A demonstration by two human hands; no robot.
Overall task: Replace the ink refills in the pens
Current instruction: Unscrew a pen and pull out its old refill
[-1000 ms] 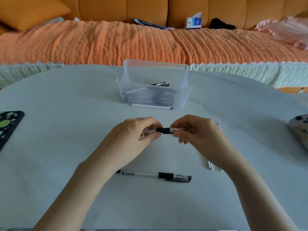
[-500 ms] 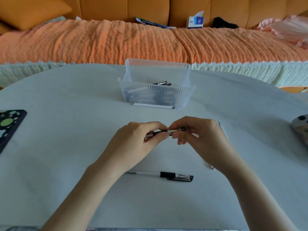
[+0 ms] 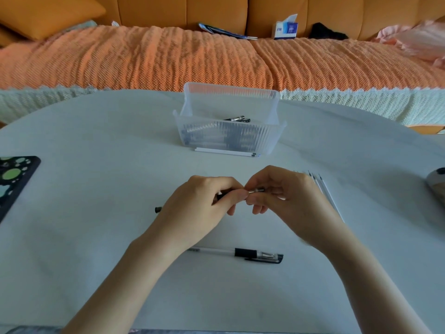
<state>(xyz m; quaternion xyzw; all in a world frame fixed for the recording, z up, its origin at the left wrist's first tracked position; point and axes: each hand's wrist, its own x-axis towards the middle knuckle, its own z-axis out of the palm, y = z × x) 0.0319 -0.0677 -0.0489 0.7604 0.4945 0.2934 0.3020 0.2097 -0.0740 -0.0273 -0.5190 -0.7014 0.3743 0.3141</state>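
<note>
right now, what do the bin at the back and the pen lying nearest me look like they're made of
Bin: translucent plastic, slightly frosted, with a ribbed wall; the pens inside show through it blurred.
Pen: smooth barrel, clear or whitish, most likely plastic; matte black grip, probably rubber; shiny silver tip seen through the cap, likely metal.

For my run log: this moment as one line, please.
left hand: grips pen barrel; right hand: pinches metal tip; capped pen: on table; refills: beside right hand
</note>
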